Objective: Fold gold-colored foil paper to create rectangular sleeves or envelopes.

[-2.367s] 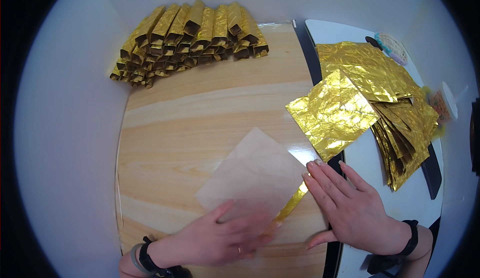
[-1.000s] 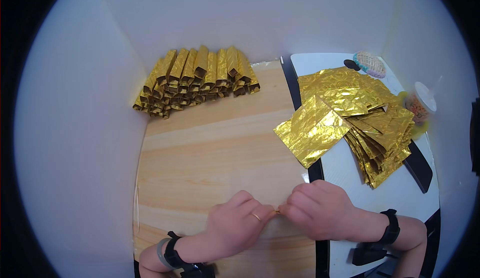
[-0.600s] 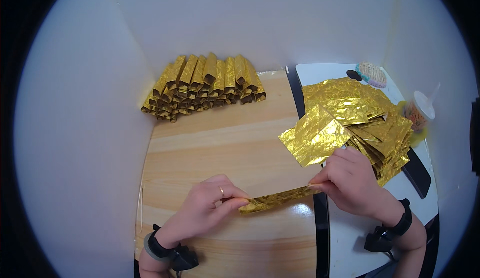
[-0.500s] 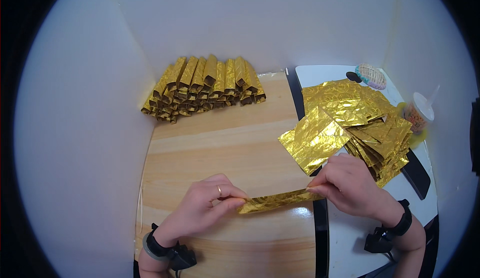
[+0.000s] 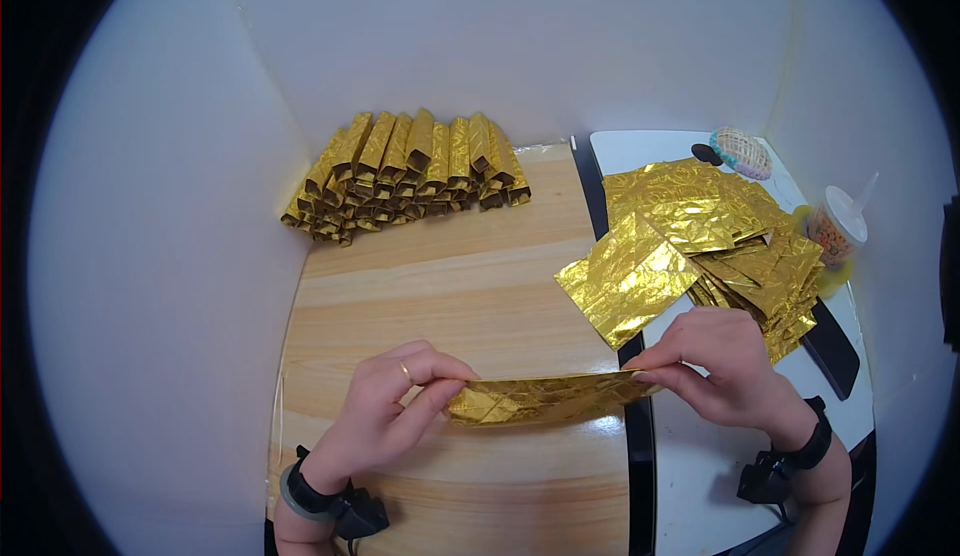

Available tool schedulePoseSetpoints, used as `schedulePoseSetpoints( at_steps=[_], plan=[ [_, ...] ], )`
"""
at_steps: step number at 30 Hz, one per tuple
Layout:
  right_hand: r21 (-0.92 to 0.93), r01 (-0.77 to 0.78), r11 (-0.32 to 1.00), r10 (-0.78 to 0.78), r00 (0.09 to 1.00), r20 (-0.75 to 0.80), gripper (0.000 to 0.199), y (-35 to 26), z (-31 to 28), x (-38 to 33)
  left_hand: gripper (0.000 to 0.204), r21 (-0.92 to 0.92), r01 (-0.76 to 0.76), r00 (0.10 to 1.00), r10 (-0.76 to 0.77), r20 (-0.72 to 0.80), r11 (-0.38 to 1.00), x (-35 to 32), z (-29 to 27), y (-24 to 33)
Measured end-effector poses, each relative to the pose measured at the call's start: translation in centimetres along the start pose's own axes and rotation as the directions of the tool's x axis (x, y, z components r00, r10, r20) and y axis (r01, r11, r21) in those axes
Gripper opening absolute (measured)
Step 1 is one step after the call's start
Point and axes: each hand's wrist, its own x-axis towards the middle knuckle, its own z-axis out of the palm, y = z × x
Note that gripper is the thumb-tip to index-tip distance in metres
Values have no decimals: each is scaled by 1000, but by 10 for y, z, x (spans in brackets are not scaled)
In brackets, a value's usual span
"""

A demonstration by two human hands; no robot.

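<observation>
Stretched between my two hands is a folded strip of gold foil paper (image 5: 545, 398), held just above the wooden board. My left hand (image 5: 395, 396), with a ring on one finger, pinches its left end between thumb and fingers. The right end is pinched the same way by my right hand (image 5: 715, 366), near the board's right edge. Beyond my right hand lies a loose pile of gold foil sheets (image 5: 675, 206), with one square sheet (image 5: 630, 281) overhanging the wood. A stack of square gold paper tubes (image 5: 410, 171) sits at the far left.
The wooden board (image 5: 440, 306) meets pale walls at the left and back. A white surface (image 5: 690, 486) adjoins its right side. There a clear cup of small orange bits (image 5: 835, 228), a woven oval object (image 5: 742, 152) and a dark phone-like slab (image 5: 832, 351) lie around the foil pile.
My left hand has shifted left and slightly up, my right hand slightly right. The gold strip now shows longer and wider between them.
</observation>
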Motion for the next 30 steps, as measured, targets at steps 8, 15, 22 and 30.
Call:
schedulePoseSetpoints(
  at_steps=[8,15,22,30],
  plan=[
    [-78,140,987,-150,979,-138,21,1,21,-7,25,-326,117,973,-173,-150,938,-6,2,-13],
    [-694,467,548,-580,810,87,26,-25,41,-15,89,-649,494,866,-393,309,579,-8,33,16],
    [-538,653,533,-739,669,81,19,-8,50,-12,100,-632,383,908,-399,125,674,1,17,2],
    [-381,657,651,-594,753,284,22,-13,54,-17,83,-455,462,882,-449,145,761,1,28,-40]
  ],
)
